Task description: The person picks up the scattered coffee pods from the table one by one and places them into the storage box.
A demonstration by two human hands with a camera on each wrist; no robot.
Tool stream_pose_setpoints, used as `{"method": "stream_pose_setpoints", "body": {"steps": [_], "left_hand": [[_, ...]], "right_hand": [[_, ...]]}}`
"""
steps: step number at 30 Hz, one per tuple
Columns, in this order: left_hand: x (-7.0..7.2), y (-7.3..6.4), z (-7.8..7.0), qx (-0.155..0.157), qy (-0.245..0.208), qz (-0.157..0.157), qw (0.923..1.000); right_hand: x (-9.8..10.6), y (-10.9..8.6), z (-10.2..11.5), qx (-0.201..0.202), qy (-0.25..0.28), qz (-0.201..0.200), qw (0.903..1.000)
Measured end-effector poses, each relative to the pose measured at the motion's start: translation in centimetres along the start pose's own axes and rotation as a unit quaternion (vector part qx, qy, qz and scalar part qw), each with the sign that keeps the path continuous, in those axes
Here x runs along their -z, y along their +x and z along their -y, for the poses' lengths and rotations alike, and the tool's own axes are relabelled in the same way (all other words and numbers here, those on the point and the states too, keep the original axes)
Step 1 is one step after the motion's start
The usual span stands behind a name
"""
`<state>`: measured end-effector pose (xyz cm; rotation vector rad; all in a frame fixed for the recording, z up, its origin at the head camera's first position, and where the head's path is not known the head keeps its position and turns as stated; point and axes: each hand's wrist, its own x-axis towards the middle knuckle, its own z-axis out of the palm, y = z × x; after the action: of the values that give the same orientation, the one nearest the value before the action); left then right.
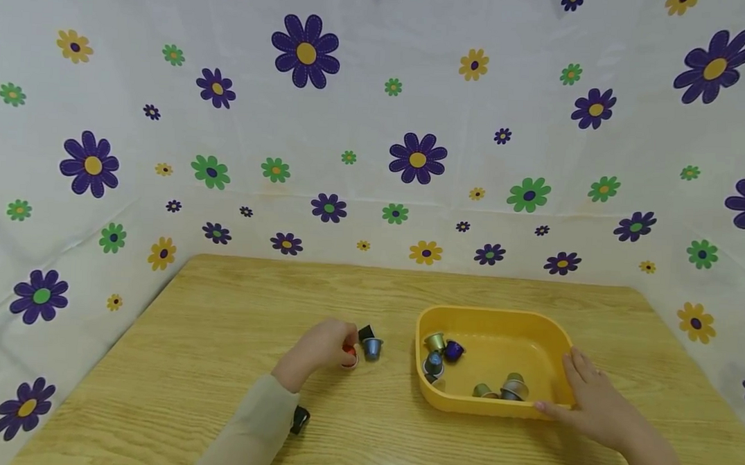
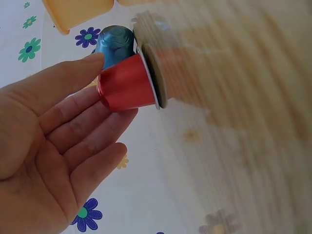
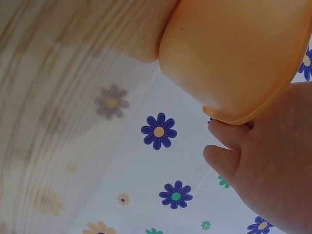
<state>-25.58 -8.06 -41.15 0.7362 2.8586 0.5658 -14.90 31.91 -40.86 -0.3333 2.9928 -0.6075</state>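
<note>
My left hand (image 1: 317, 344) pinches a red coffee capsule (image 2: 127, 85) between thumb and fingers, low over the wooden table. Just beyond it stand a blue capsule (image 1: 372, 348) and a black capsule (image 1: 366, 333). My right hand (image 1: 605, 406) holds the near right corner of a yellow tray (image 1: 496, 407), fingers over the right rim and thumb at the front. Inside the tray lie several capsules, among them a gold one (image 1: 434, 342), a purple one (image 1: 454, 350) and a teal one (image 1: 433, 363). The right wrist view shows the tray's outer wall (image 3: 234, 53) beside that hand.
Close to my left sleeve (image 1: 252, 421) lies a dark capsule (image 1: 300, 419), partly hidden by it. A flower-patterned cloth (image 1: 365, 121) hangs behind the table (image 1: 231, 323) and along both its sides.
</note>
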Motion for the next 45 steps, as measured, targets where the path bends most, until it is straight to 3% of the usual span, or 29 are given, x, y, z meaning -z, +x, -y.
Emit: {"method": "stream_pose_setpoints", "body": {"steps": [22,34,45], "left_hand": [[-0.15,-0.36,0.36,-0.025,-0.009,0.014,0.9995],[-0.09,-0.52,0.25,-0.046,-0.012,-0.013,0.9988],[0.48,-0.93,-0.12,-0.059,-0.061,-0.044,0.9954]], "right_hand": [[-0.05,0.04,0.12,0.002,0.002,-0.003,1.0000],[-0.06,-0.07,0.10,0.001,0.002,-0.006,1.0000],[-0.01,-0.12,0.13,0.001,0.004,-0.004,1.0000]]}}
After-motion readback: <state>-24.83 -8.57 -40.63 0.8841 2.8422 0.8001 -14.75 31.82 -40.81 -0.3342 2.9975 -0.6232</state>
